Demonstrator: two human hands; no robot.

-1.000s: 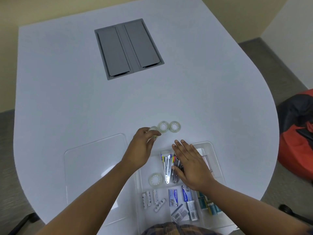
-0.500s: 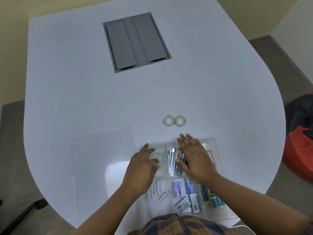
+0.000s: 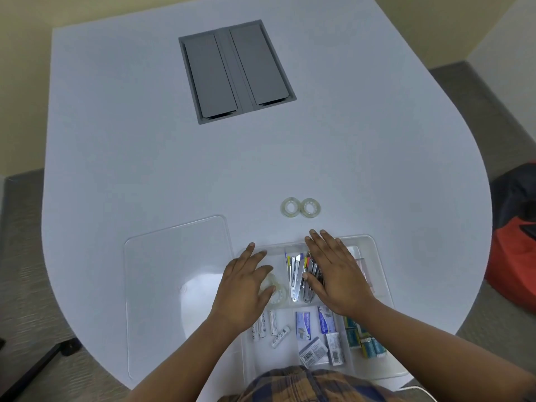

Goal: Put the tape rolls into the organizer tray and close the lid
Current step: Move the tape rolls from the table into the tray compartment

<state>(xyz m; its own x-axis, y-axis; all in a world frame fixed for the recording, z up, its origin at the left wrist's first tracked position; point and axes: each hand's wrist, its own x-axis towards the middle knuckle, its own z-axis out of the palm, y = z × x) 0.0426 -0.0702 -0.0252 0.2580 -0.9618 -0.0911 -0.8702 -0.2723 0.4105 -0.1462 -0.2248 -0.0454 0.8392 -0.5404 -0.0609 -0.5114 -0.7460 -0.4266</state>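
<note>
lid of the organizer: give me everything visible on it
The lid is a clear, colourless plastic sheet, rectangular with rounded corners and a thin raised rim. It lies flat on the white table, off and just left of the organizer tray, with a window glare near its right side. Neither hand touches it.

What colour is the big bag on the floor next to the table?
The bag is red and black, seen at the head view's right edge.

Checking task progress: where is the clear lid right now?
In the head view the clear lid lies flat on the white table, left of the organizer tray, beside the left hand.
</note>
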